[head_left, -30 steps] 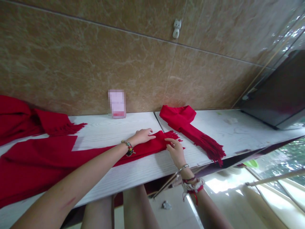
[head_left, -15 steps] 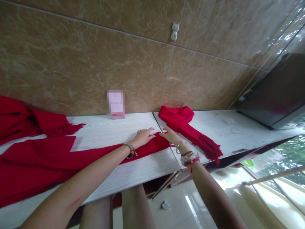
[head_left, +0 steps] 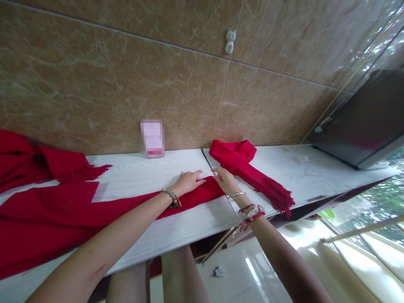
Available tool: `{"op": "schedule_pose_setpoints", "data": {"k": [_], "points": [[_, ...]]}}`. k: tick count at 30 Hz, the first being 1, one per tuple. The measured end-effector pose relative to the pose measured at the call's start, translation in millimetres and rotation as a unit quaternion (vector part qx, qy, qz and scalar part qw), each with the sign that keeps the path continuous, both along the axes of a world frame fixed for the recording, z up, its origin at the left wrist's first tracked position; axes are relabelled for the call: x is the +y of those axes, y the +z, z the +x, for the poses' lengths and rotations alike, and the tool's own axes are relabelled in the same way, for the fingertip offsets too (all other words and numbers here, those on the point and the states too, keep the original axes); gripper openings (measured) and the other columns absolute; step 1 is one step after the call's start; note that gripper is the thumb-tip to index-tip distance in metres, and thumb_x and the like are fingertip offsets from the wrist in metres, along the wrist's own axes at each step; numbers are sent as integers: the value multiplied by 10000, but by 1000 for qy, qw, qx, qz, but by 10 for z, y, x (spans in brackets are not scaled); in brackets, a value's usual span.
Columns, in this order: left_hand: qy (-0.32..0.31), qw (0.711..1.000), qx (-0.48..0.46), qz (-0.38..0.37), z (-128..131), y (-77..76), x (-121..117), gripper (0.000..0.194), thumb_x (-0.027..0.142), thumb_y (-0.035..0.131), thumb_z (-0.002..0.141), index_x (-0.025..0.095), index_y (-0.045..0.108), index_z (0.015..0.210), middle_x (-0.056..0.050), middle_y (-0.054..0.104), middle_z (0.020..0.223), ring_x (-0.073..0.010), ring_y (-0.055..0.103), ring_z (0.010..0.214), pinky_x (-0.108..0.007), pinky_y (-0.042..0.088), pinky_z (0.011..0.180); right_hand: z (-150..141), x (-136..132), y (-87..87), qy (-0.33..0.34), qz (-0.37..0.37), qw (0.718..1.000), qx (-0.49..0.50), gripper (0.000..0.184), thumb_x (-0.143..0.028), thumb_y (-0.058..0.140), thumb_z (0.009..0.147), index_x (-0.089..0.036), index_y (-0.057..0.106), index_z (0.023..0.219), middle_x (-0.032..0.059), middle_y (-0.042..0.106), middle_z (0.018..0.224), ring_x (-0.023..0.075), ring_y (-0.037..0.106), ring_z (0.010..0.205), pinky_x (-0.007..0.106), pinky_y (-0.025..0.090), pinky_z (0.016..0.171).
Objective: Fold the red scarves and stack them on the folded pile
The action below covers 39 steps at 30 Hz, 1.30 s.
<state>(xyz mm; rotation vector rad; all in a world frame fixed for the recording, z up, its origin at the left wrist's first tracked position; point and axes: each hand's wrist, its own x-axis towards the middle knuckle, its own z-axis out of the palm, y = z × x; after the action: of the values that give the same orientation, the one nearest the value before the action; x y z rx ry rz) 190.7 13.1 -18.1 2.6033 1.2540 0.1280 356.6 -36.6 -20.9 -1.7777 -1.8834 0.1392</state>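
- Well to the left of the pink box [head_left: 152, 139], I see a bundled red scarf [head_left: 20, 166] against the wall, its fringe pointing toward the box.
- In front of the box, the long red scarf [head_left: 94, 214] lies across the surface [head_left: 139, 172]: broad and layered to the box's left, narrowing to a strip that ends to its right.
- The box itself stands upright at the wall; its face is blurred, so I can't read it.
- To the front right of the box, my left hand [head_left: 187, 183] rests on the strip, thumb and forefinger parted, nothing visibly pinched.
- Farther right of the box, my right hand [head_left: 225, 181] covers the strip's end; I cannot tell whether its fingers grip cloth. I judge the step in hand as straightening this end, and the next move as calling for light, even pressure along its edge.
- Beyond that, still right of the box, a looped red scarf [head_left: 235, 158] lies just beside my right hand, fringe toward the front edge.
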Motion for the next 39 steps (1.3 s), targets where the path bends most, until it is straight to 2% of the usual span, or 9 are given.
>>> {"op": "schedule_pose_setpoints", "data": {"k": [6,10,14,21,25,29,32,36,39], "points": [[9,1000,-19,10,24,-1,-28,499,448,398,870,177,370,1288,-132,599,1121,-269,539,1047,-354,367,870,-121,-39,-48,-21,-42,995,-89,371,-163,507,806,-173,514,1176,97,577,949,184,569,840,286,436,742],[-5,995,-51,80,-55,-7,-150,540,413,426,863,168,303,1327,-144,508,1214,-250,504,1082,-342,380,882,-173,-114,-139,-8,-51,989,-140,360,-142,380,873,-203,490,1210,117,551,1014,185,575,845,283,451,725],[-93,989,-52,104,-243,-73,-311,581,418,424,857,161,255,1350,-141,318,1387,-238,315,1260,-345,274,1008,-171,-131,-136,12,-45,986,-159,374,-117,358,876,-174,473,1227,133,550,1029,193,572,861,283,460,735],[-108,992,11,63,-453,-163,-506,714,562,345,833,158,153,1389,-133,103,1469,-247,64,1343,-419,153,1051,-170,-99,-109,11,-61,983,-171,371,-107,346,878,-121,468,1228,160,546,1057,200,567,892,294,461,765],[-109,991,21,71,-457,-188,-549,672,540,339,847,160,198,1383,-125,132,1465,-233,80,1343,-410,122,1058,-171,-149,-45,47,-16,982,-184,361,-96,363,865,-165,517,1184,132,552,1093,199,545,958,329,446,839],[-104,991,14,80,-432,-206,-559,659,516,354,850,148,211,1379,-135,185,1451,-242,127,1336,-417,147,1051,-172,-240,-17,161,78,967,-179,310,-136,406,853,-178,584,1104,107,564,1151,213,477,1099,394,389,944],[-105,990,15,97,-435,-218,-563,641,498,340,862,133,222,1375,-145,211,1441,-243,151,1331,-412,168,1045,-137,-282,-117,197,50,965,-165,337,-181,416,861,-167,539,1174,107,559,1197,201,463,1150,409,357,982],[-143,984,23,105,-534,-234,-541,629,490,320,874,114,238,1371,-157,199,1442,-236,138,1334,-394,158,1048,-53,-294,-271,178,-7,970,-168,416,-202,362,881,-185,414,1293,95,426,1345,192,351,1256,457,281,1028],[-206,973,18,104,-666,-236,-507,561,468,338,879,213,254,1372,-107,183,1455,-233,115,1338,-406,128,1053,-17,-292,-300,176,-22,969,-171,428,-196,334,880,-157,401,1301,103,398,1362,180,320,1274,451,254,1044]]}}
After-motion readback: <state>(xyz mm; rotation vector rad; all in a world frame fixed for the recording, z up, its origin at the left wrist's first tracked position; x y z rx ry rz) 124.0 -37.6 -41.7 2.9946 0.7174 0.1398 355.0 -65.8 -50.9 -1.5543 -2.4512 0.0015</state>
